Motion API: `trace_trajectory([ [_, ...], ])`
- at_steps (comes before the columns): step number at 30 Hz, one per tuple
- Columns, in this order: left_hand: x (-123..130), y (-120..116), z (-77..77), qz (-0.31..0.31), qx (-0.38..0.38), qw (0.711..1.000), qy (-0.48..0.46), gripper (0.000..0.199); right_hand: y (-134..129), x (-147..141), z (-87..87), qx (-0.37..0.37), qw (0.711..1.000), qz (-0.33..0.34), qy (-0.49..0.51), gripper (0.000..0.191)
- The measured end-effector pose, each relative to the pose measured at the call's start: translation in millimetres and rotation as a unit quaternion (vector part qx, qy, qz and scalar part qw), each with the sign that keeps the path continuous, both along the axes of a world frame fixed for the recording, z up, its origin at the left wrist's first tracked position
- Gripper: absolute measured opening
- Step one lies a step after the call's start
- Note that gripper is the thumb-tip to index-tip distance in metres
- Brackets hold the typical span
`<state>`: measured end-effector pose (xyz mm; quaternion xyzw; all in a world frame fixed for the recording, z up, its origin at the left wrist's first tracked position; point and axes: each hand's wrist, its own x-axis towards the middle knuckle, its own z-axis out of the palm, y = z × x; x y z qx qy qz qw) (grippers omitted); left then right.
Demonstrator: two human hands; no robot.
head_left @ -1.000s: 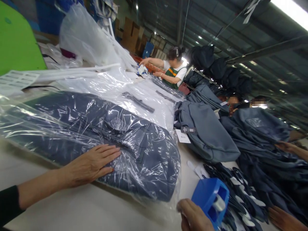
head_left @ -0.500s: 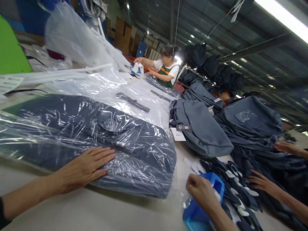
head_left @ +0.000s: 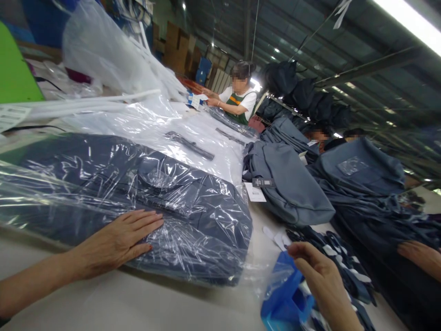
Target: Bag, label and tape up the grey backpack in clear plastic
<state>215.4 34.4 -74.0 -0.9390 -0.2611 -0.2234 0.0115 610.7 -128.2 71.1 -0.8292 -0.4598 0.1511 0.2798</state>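
A dark blue-grey bag in clear plastic [head_left: 193, 216] lies on the table in front of me. My left hand [head_left: 117, 239] rests flat on its near side, fingers stretched out. To the right, my right hand [head_left: 319, 276] is raised over a blue box [head_left: 284, 294], thumb and fingertips brought together. Thin clear plastic runs from the wrapped bag towards those fingertips; whether they pinch it is too small to tell.
An unwrapped blue-grey bag [head_left: 289, 179] with tags lies right of centre. Dark straps [head_left: 347, 262] lie near the box. Another person's hand [head_left: 420, 257] touches dark fabric at right. A person [head_left: 237, 99] works across the table, beyond white plastic sheets [head_left: 220, 151].
My right hand has moved right and slightly up, and clear plastic now stretches over the blue box. My left hand stays put. The other person's hands at right have shifted.
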Motion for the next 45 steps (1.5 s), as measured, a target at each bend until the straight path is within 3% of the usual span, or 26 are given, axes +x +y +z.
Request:
trace_trajectory([
  [3, -1.6, 2.0, 2.0, -0.007, -0.001, 0.999, 0.036, 0.045, 9.9, -37.7, 3.8, -0.017, 0.993, 0.115, 0.006, 0.042],
  [6, -1.8, 3.9, 6.2, -0.008, -0.011, 0.998, 0.057, 0.045, 23.2, -80.2, -7.1, -0.088, 0.966, 0.242, -0.013, 0.053],
  [8, -1.2, 4.3, 8.0, -0.016, -0.011, 0.998, 0.056, 0.046, 32.1, -98.9, -17.7, -0.135, 0.952, 0.267, -0.066, 0.058],
  [10, -0.6, 3.8, 8.8, -0.018, -0.008, 0.998, 0.058, 0.045, 39.5, -106.2, -26.3, -0.162, 0.949, 0.251, -0.103, 0.043],
  [15, 0.5, 1.6, 9.8, -0.023, 0.015, 0.998, 0.049, 0.044, 45.5, -96.1, -36.4, -0.180, 0.960, 0.213, -0.016, 0.007],
  [20, 0.5, 1.2, 9.6, -0.018, 0.006, 0.999, 0.045, 0.044, 42.1, -86.6, -53.4, -0.059, 0.958, 0.275, -0.061, 0.014],
  [25, -0.6, 3.4, 6.2, -0.022, -0.009, 0.999, 0.039, 0.045, 36.6, -82.6, -71.4, -0.016, 0.950, 0.292, -0.114, 0.013],
  [32, -1.6, 1.9, 9.2, -0.008, -0.019, 0.999, 0.038, 0.045, 39.8, -84.3, -56.7, -0.078, 0.963, 0.255, -0.044, 0.021],
  [37, -2.4, 0.3, 6.0, 0.002, 0.028, 0.999, 0.027, 0.050, 42.8, -79.4, -54.6, -0.034, 0.956, 0.289, -0.039, 0.018],
  [41, -2.3, -1.5, 4.3, 0.010, 0.023, 1.000, 0.018, 0.057, 39.5, -77.2, -65.2, 0.005, 0.932, 0.342, -0.120, 0.018],
  [45, -1.1, -3.7, 4.7, 0.029, 0.011, 1.000, 0.008, 0.060, 30.3, -77.5, -76.5, 0.116, 0.872, 0.424, -0.217, 0.018],
])
